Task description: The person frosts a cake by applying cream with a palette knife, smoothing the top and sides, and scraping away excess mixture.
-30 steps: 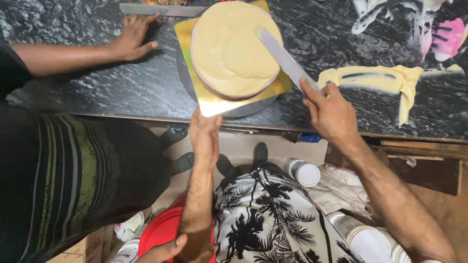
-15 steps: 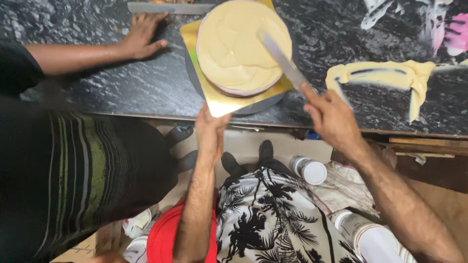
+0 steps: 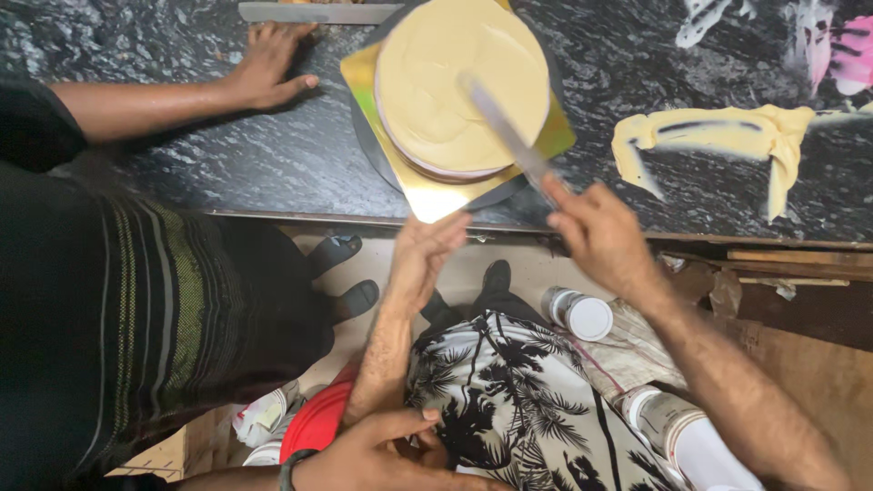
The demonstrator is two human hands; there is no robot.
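Right hand (image 3: 607, 238) grips a palette knife (image 3: 506, 135), fingers curled on the handle, blade flat atop the cream-iced cake (image 3: 446, 77) on the counter. Left hand (image 3: 429, 253), fingers together, probably touches the gold board (image 3: 435, 195) corner to steady it.

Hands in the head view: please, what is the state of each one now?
Left hand: open, fingertips at the corner of the gold cake board.
Right hand: closed on the spatula lying across the cake.
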